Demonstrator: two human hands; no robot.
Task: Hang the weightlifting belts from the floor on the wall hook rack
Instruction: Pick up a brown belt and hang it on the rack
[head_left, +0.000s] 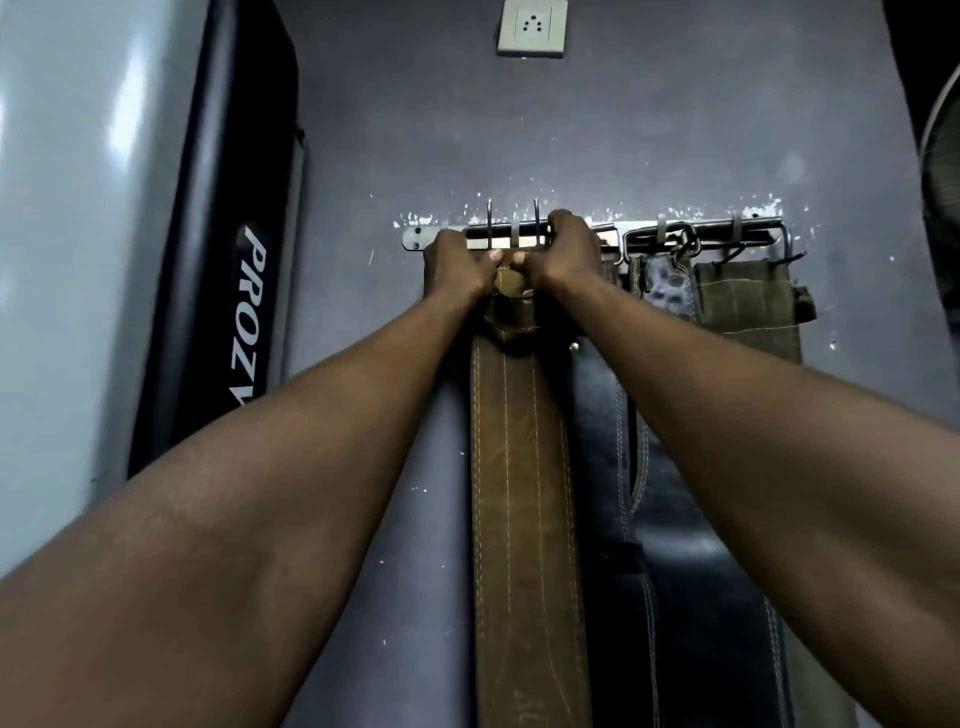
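Observation:
A metal hook rack (727, 228) is screwed to the grey wall at chest height. A long brown leather belt (524, 493) hangs straight down from the rack's left part. My left hand (457, 265) and my right hand (563, 249) both grip the belt's buckle end against the rack, thumbs meeting over its folded strap. The buckle's two prongs stick up above the bar between my hands. To the right of the brown belt hangs a dark blue belt (675, 545), partly behind my right forearm. Further right hang a worn blue-grey belt (670, 286) and an olive fabric belt (748, 306).
A black padded gym machine with white lettering (249, 312) stands close on the left, beside a pale grey panel (78, 234). A wall socket (532, 26) sits above the rack. A round fan edge (943, 171) shows at the far right.

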